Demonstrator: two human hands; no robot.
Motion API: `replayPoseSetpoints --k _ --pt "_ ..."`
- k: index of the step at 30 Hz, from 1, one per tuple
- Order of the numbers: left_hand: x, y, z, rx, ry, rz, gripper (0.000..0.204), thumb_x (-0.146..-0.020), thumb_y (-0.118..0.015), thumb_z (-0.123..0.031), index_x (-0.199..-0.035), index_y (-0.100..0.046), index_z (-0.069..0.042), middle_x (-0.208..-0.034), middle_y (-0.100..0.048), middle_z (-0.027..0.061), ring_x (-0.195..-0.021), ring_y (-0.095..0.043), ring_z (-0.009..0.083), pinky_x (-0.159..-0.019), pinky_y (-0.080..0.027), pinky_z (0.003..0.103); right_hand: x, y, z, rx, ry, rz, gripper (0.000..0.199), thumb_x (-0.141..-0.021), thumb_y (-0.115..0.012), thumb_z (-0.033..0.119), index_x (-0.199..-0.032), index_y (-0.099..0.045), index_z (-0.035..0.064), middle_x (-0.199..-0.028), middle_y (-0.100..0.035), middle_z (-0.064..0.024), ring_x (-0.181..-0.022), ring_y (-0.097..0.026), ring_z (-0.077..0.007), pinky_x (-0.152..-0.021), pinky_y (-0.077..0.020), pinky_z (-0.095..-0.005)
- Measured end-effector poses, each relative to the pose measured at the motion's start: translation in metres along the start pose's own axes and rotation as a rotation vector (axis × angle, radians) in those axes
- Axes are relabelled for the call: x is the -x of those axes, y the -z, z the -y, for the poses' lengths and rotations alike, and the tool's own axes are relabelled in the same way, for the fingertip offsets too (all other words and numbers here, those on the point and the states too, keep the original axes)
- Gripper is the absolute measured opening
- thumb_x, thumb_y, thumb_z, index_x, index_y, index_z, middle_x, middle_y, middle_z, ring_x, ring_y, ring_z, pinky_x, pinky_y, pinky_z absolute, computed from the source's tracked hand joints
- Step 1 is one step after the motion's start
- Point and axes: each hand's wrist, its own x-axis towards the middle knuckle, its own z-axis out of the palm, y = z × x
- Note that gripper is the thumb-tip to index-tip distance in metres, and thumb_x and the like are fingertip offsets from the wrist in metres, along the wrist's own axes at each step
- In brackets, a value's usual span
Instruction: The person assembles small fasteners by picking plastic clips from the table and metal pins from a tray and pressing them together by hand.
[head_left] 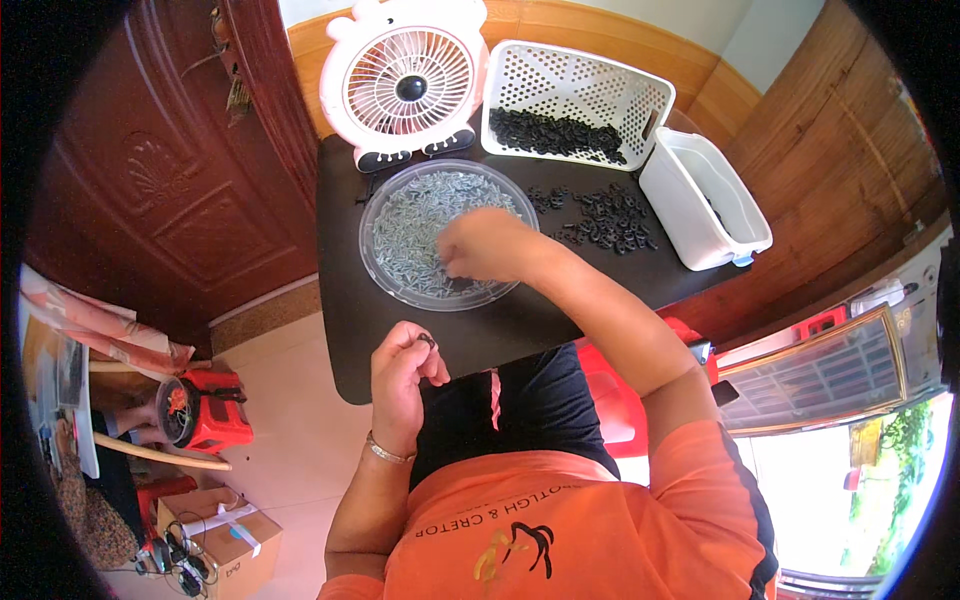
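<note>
One small black ring-shaped part (427, 340) is pinched between the fingertips of the left hand (403, 375) at the edge of one black table (500, 330). The right hand (485, 245) is lowered, fingers curled, into one round clear plastic dish of pale screws (410, 225); whether anything is gripped cannot be told.

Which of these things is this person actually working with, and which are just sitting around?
In use:
left hand pinching a small black part
right hand in the clear dish of pale screws
loose black parts on the black table
white basket of black parts

Lying about:
pink fan
white tub
red stool
cardboard box
</note>
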Motion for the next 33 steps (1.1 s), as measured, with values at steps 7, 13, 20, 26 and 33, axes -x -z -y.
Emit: replayPoseSetpoints --k 7,13,20,26,33 --pt "0.0 -0.001 -0.002 0.002 0.005 0.011 0.012 -0.082 -0.045 -0.013 -0.078 -0.049 -0.003 -0.061 -0.046 0.0023 -0.055 -0.05 0.0134 -0.052 -0.039 0.024 -0.016 -0.01 0.006 0.093 -0.052 0.149 0.011 -0.068 -0.064 0.016 -0.076 -0.066 0.0091 -0.073 -0.065 -0.01 -0.074 -0.062 -0.0298 -0.067 -0.0478 -0.0396" --pt "0.001 0.003 -0.001 0.019 0.012 0.015 0.012 -0.082 -0.044 -0.012 -0.077 -0.049 -0.003 -0.062 -0.046 0.0027 -0.055 -0.05 0.0137 -0.053 -0.039 0.024 -0.013 -0.012 0.021 0.18 -0.07 0.162 0.012 -0.067 -0.055 0.011 -0.074 -0.064 0.0054 -0.073 -0.063 -0.0155 -0.074 -0.061 -0.0344 -0.068 -0.0478 -0.0427" --pt "0.001 0.004 0.001 0.034 0.005 0.024 0.012 -0.083 -0.044 -0.013 -0.077 -0.049 -0.003 -0.061 -0.046 0.0026 -0.055 -0.05 0.0139 -0.053 -0.039 0.024 0.0 -0.022 0.0 0.12 -0.043 -0.163 0.016 -0.068 -0.053 0.008 -0.08 -0.062 0.003 -0.079 -0.062 -0.0192 -0.077 -0.06 -0.0385 -0.07 -0.0476 -0.0446" --pt "0.001 0.001 0.001 0.007 0.015 0.012 0.013 -0.083 -0.045 -0.014 -0.078 -0.049 -0.003 -0.062 -0.046 0.0027 -0.055 -0.05 0.0138 -0.053 -0.039 0.024 0.012 -0.016 -0.018 -0.196 0.0 -0.406 0.021 -0.077 -0.055 0.007 -0.096 -0.063 0.0051 -0.08 -0.062 -0.0173 -0.075 -0.06 -0.0366 -0.07 -0.0482 -0.039" --pt "0.003 -0.015 -0.005 -0.041 -0.045 -0.04 0.012 -0.084 -0.044 -0.012 -0.079 -0.049 -0.002 -0.06 -0.043 0.0018 -0.052 -0.045 0.0119 -0.052 -0.039 0.025 0.058 -0.003 0.012 -0.929 -0.149 -0.227 0.011 -0.08 -0.059 0.002 -0.091 -0.062 -0.0002 -0.079 -0.063 -0.0062 -0.067 -0.061 -0.0142 -0.064 -0.0489 -0.0276"
